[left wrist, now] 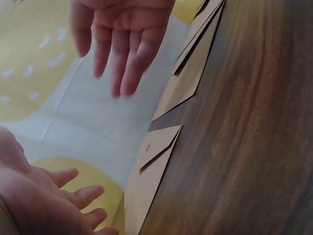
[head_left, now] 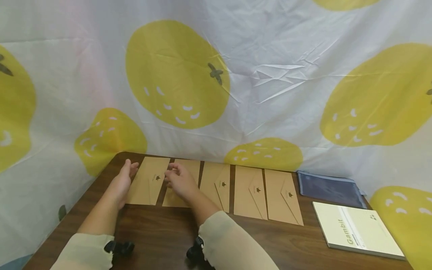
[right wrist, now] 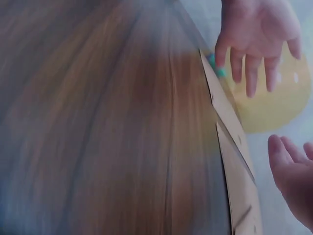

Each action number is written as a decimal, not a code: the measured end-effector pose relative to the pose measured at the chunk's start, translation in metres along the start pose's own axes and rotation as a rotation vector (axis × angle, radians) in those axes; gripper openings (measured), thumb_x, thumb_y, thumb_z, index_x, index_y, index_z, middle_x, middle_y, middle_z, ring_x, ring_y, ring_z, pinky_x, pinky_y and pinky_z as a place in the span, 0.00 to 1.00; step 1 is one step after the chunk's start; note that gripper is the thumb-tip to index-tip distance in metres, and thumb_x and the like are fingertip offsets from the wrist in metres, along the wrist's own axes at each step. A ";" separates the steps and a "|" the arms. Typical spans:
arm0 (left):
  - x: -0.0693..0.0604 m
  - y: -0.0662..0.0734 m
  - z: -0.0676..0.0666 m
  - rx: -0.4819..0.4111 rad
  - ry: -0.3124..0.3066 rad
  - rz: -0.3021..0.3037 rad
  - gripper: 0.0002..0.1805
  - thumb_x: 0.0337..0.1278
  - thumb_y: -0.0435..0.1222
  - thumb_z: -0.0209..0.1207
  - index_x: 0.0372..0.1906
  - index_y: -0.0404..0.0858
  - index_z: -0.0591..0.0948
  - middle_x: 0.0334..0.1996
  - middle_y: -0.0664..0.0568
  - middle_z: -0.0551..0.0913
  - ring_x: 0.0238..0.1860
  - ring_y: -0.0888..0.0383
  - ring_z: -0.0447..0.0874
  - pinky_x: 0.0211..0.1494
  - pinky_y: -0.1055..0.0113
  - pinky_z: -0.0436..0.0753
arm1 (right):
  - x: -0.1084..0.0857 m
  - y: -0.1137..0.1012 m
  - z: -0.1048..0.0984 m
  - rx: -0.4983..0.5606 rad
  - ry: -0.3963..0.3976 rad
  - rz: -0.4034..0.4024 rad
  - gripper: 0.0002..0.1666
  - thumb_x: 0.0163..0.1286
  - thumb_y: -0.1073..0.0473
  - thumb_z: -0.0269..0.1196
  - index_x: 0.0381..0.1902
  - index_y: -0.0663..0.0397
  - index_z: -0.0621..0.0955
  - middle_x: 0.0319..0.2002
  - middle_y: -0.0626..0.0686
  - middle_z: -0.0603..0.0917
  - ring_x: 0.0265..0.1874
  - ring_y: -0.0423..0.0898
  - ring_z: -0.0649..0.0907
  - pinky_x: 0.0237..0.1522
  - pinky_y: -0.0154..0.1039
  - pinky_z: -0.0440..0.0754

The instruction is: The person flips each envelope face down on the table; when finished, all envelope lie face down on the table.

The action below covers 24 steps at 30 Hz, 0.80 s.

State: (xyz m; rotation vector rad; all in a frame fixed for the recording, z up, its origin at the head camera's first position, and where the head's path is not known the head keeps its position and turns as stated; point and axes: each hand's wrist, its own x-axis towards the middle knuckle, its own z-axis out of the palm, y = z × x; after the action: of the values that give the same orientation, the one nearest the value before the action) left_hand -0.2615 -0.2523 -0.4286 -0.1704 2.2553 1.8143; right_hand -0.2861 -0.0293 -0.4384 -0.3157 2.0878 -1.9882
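Five brown envelopes (head_left: 210, 183) lie side by side in a row on the brown tabletop (head_left: 155, 232). The left hand (head_left: 122, 183) is up by the envelope at the left end, and the right hand (head_left: 182, 183) is over the second one. The fingers (right wrist: 251, 74) of both hands are loosely open and hold nothing. To the right of the row lies a blue pouch (head_left: 332, 190), with a pale book (head_left: 362, 228) just in front of it. A white sheet (head_left: 270, 45) with big yellow fruit (head_left: 179, 71) hangs behind the tabletop.

Second-from-left envelope (head_left: 194, 169) partly behind right hand (head_left: 182, 182)
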 end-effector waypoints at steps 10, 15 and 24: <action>0.003 -0.006 -0.003 0.030 -0.021 -0.052 0.57 0.69 0.77 0.18 0.88 0.43 0.35 0.88 0.38 0.33 0.85 0.28 0.20 0.80 0.21 0.32 | 0.007 0.002 0.019 0.230 -0.044 0.212 0.37 0.87 0.50 0.50 0.82 0.65 0.61 0.77 0.76 0.68 0.76 0.69 0.74 0.76 0.58 0.76; 0.003 -0.007 -0.008 0.070 -0.029 -0.058 0.58 0.69 0.77 0.20 0.88 0.40 0.32 0.87 0.31 0.32 0.86 0.28 0.23 0.83 0.25 0.33 | 0.009 0.005 0.020 0.264 -0.047 0.250 0.39 0.86 0.50 0.51 0.83 0.66 0.58 0.77 0.78 0.66 0.76 0.70 0.74 0.76 0.58 0.76; 0.003 -0.005 -0.014 0.127 -0.053 -0.056 0.58 0.73 0.75 0.21 0.86 0.34 0.31 0.85 0.24 0.31 0.85 0.24 0.30 0.86 0.30 0.39 | 0.016 0.011 0.015 0.442 0.004 0.316 0.39 0.85 0.56 0.54 0.84 0.68 0.56 0.75 0.79 0.69 0.75 0.70 0.75 0.73 0.52 0.81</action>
State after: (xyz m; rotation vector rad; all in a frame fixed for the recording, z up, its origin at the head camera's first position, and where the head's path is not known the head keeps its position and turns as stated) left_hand -0.2650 -0.2664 -0.4315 -0.1592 2.2960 1.6224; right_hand -0.2964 -0.0475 -0.4509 0.0962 1.5209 -2.1655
